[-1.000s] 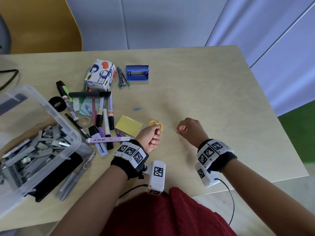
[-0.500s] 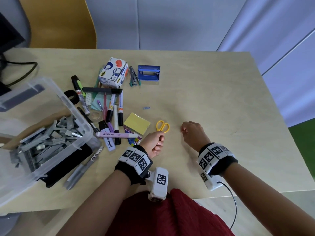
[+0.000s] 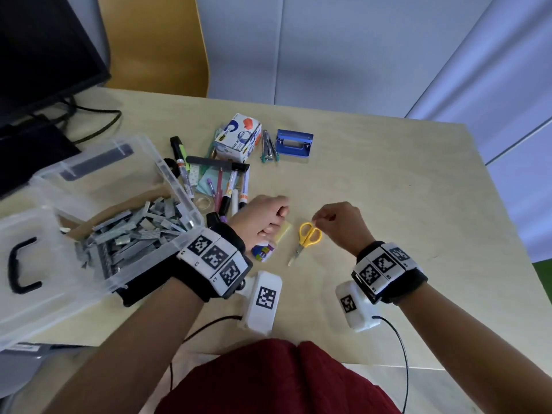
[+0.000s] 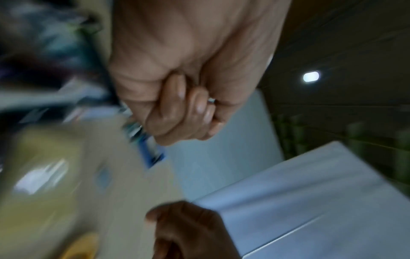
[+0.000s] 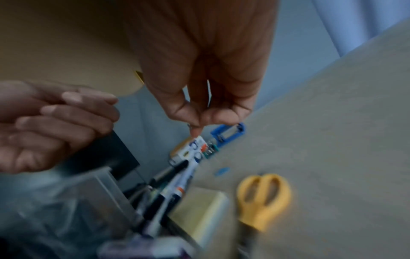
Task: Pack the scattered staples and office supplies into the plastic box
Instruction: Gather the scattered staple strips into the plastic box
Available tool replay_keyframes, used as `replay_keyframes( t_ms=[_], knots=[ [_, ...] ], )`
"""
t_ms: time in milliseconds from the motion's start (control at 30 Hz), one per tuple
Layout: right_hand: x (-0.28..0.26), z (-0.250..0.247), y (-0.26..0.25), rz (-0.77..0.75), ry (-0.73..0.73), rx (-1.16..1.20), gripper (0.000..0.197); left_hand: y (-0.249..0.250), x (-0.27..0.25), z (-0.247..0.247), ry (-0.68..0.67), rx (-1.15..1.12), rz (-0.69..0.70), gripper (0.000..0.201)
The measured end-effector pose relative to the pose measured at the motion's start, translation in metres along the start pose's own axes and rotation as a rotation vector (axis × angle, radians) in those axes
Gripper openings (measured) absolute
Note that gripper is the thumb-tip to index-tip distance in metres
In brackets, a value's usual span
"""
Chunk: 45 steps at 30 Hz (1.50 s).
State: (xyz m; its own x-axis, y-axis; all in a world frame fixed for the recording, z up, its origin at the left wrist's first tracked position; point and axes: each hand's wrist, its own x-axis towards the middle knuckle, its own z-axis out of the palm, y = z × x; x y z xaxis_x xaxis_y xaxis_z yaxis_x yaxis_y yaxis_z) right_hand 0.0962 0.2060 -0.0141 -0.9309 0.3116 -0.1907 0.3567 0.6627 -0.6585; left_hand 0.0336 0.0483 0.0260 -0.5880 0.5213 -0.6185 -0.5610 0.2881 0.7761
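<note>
The clear plastic box (image 3: 179, 243) stands at the left, with a heap of grey staple strips (image 3: 134, 231) inside. My left hand (image 3: 263, 213) hovers as a fist over the yellow sticky pad (image 3: 285, 231), just right of the box. In the left wrist view a small metal glint shows between that hand's (image 4: 184, 112) curled fingers. My right hand (image 3: 316, 218) is just above the handles of the yellow scissors (image 3: 309, 234). In the right wrist view the right hand (image 5: 196, 127) pinches a tiny staple between thumb and forefinger.
Markers (image 3: 233, 186), a tape dispenser box (image 3: 237, 137), pens and a blue hole punch (image 3: 294, 143) lie behind the hands. A small colourful packet (image 3: 263, 252) sits by the left wrist. A black monitor (image 3: 44, 55) and cables are at the far left. The table edge runs along the right.
My left fist has moved left from beside the scissors to over the sticky pad, nearer the box. My right hand has moved left to the scissors' handles. The head view has swung left.
</note>
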Motion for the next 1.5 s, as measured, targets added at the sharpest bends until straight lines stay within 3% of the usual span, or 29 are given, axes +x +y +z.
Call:
replay_keyframes(
  t_ms=[133,233,333,467,700,900,967,1033,1100,1167,1333,1500],
  knots=[
    [0.009,-0.002,-0.056,0.015,-0.045,0.228,0.014,0.055,-0.047,-0.042,0.059,0.203,0.22,0.038],
    [0.009,0.007,-0.102,-0.033,-0.1,0.367,0.019,0.075,-0.073,-0.084,0.118,0.408,0.275,0.04],
    [0.006,0.022,-0.138,-0.118,-0.118,0.357,0.015,0.076,-0.083,-0.12,0.163,0.565,0.197,0.038],
    [-0.004,0.047,-0.175,-0.262,-0.136,0.177,0.018,0.058,-0.093,-0.15,0.145,0.792,0.038,0.031],
    [-0.019,0.085,-0.197,-0.377,-0.2,0.004,0.017,0.037,-0.091,-0.171,-0.007,0.74,-0.106,0.029],
    [-0.022,0.101,-0.195,-0.426,-0.148,-0.062,0.019,0.044,-0.094,-0.188,-0.104,0.806,-0.121,0.027],
    [-0.022,0.106,-0.194,-0.442,-0.131,-0.098,0.021,0.052,-0.092,-0.196,-0.044,0.783,-0.078,0.026],
    [-0.024,0.115,-0.194,-0.485,-0.15,-0.169,0.025,0.061,-0.089,-0.207,0.107,0.828,0.025,0.024],
    [-0.028,0.127,-0.194,-0.519,-0.194,-0.264,0.03,0.069,-0.081,-0.22,0.284,0.96,0.115,0.022],
    [-0.033,0.138,-0.196,-0.572,-0.215,-0.323,0.032,0.075,-0.075,-0.229,0.383,1.147,0.09,0.03],
    [-0.031,0.152,-0.206,-0.716,-0.261,-0.302,0.019,0.076,-0.05,-0.244,0.35,1.436,-0.012,0.041],
    [-0.022,0.151,-0.201,-0.616,-0.154,-0.305,0.024,0.081,-0.039,-0.253,0.372,1.508,-0.027,0.041]
  ],
)
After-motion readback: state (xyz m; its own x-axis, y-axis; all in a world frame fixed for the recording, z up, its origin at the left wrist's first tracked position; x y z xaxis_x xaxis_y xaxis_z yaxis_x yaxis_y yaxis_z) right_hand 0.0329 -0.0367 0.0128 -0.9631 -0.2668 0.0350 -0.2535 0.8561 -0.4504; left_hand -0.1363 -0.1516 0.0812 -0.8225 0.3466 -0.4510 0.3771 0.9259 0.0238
